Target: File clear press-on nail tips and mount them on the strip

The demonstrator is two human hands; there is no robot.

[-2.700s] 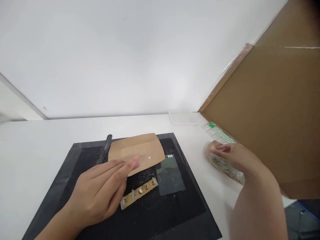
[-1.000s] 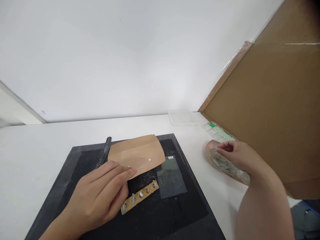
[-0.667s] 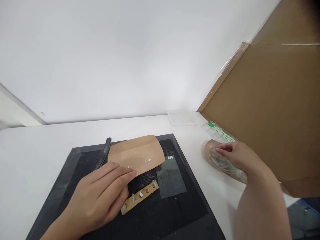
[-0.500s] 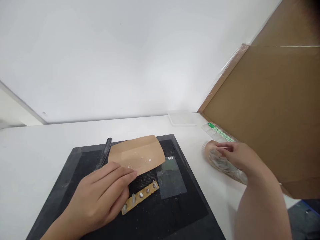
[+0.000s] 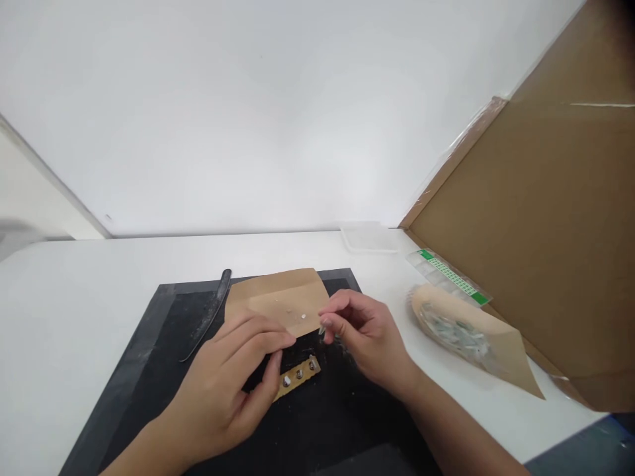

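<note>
My right hand (image 5: 370,337) pinches a small clear false nail tip (image 5: 322,328) between thumb and forefinger, just off the right edge of a brown paper sheet (image 5: 278,291). My left hand (image 5: 238,380) is closed, thumb close under the forefinger, at the sheet's lower edge; whatever it may hold is hidden. Below its fingers shows a tan strip (image 5: 306,371) with round metal studs, one carrying a white bit. The left end of the strip is covered by that hand. Small whitish specks lie on the sheet.
A black mat (image 5: 347,423) lies under the sheet and strip. On it rests a curved black nail file (image 5: 211,314). To the right are a paper-backed pouch (image 5: 459,337) of clear pieces and a green-marked clear packet (image 5: 451,277). Behind stands a clear tray (image 5: 370,238); cardboard (image 5: 540,244) walls the right.
My right hand has come from the pouch leftward to the mat, now with a clear nail tip in its fingers. The left thumb has moved out toward the fingertips. The view has shifted slightly.
</note>
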